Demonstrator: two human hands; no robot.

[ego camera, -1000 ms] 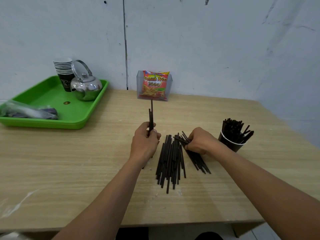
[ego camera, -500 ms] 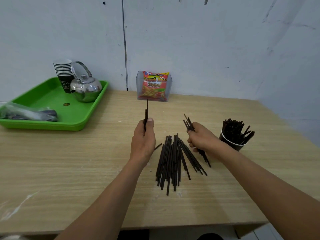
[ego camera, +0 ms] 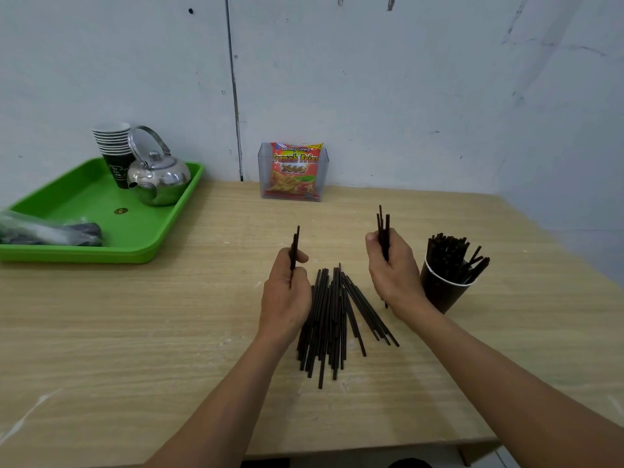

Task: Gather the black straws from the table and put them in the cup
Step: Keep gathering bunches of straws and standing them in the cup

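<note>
A pile of black straws (ego camera: 332, 315) lies on the wooden table (ego camera: 135, 332) between my hands. My left hand (ego camera: 287, 295) grips a couple of straws (ego camera: 295, 244) upright, just left of the pile. My right hand (ego camera: 393, 271) holds a small bunch of straws (ego camera: 383, 228) upright, lifted off the table right of the pile. Directly right of that hand stands the black paper cup (ego camera: 440, 292), tilted a little toward me, with several straws (ego camera: 449, 255) standing in it.
A green tray (ego camera: 84, 211) at the back left carries a steel kettle (ego camera: 158, 177), stacked paper cups (ego camera: 113, 146) and a plastic bag (ego camera: 44, 231). A clear holder with a red snack packet (ego camera: 293, 172) stands against the wall. The table's right edge is near the cup.
My right hand has lifted a bunch of straws off the pile and turned them upright, moving toward the cup. My left hand has stayed about in place, still holding its straws upright.
</note>
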